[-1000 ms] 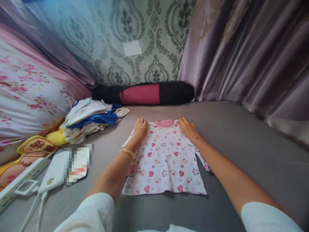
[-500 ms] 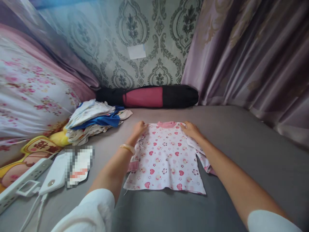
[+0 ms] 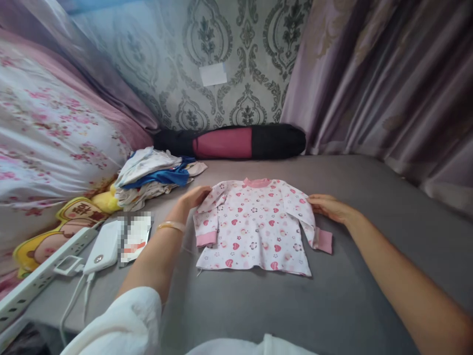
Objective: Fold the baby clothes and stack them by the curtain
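Observation:
A child's long-sleeved shirt [image 3: 254,227], white with pink hearts and flowers, lies spread front up with its pink collar pointing away from me. My left hand [image 3: 197,196], a pale bangle [image 3: 171,225] on its wrist, pinches the outer edge of the left-side sleeve near its upper part. On the other side, my right hand [image 3: 330,206] has its fingers together on the outer edge of the right-side sleeve. Both pink cuffs show, and the right-side one angles outward. The fingertips are partly hidden against the cloth.
A pile of folded clothes [image 3: 153,175] sits at the left beside a yellow cushion [image 3: 48,241]. Nearer are a white power strip [image 3: 44,268], a white plugged-in device [image 3: 104,249] and a blurred packet [image 3: 136,239]. A black and red bag [image 3: 221,142] lies along the wall.
Both hands have moved outward from the shirt's shoulders to its sleeves. The sleeves are now spread further from the body, and both cuffs are in plain sight. The view has shifted slightly.

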The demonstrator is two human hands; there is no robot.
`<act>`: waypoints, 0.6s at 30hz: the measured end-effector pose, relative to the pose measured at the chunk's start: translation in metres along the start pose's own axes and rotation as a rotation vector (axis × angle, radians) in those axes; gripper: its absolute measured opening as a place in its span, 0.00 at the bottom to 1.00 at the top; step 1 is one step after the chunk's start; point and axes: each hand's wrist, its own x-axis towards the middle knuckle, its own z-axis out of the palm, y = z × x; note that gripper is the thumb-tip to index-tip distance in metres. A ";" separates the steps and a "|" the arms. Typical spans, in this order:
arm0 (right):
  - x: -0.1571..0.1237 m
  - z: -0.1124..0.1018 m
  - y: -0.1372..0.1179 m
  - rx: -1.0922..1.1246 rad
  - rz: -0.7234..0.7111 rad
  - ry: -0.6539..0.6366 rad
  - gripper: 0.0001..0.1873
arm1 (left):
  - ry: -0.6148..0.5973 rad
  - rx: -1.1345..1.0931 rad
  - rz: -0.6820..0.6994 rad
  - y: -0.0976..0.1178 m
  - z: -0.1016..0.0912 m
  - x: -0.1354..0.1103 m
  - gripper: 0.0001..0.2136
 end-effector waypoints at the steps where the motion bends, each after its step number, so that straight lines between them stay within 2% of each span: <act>1: -0.001 0.000 0.001 0.026 -0.001 0.002 0.02 | -0.004 -0.010 0.005 0.000 0.000 -0.003 0.05; 5: 0.002 0.001 0.001 0.059 -0.001 0.055 0.02 | 0.066 -0.027 0.081 0.003 0.001 -0.009 0.13; 7: 0.007 -0.001 -0.002 -0.033 -0.042 0.132 0.04 | 0.133 0.099 0.167 0.006 -0.001 -0.005 0.16; 9: 0.013 -0.006 -0.006 -0.277 -0.144 0.246 0.06 | 0.215 0.363 0.284 0.012 -0.004 0.001 0.15; 11: 0.016 -0.012 -0.012 -0.622 -0.267 0.381 0.09 | 0.306 0.669 0.397 0.017 -0.007 0.007 0.11; 13: 0.017 -0.016 -0.016 -0.920 -0.353 0.470 0.12 | 0.404 0.903 0.453 0.021 -0.009 0.013 0.10; 15: 0.014 -0.019 -0.018 -1.039 -0.356 0.479 0.14 | 0.470 1.004 0.412 0.022 -0.012 0.015 0.11; 16: 0.012 -0.020 -0.017 -1.016 -0.319 0.458 0.14 | 0.480 1.000 0.352 0.020 -0.014 0.014 0.12; 18: 0.006 -0.025 -0.012 -0.819 -0.196 0.381 0.15 | 0.448 0.892 0.214 0.014 -0.021 0.012 0.15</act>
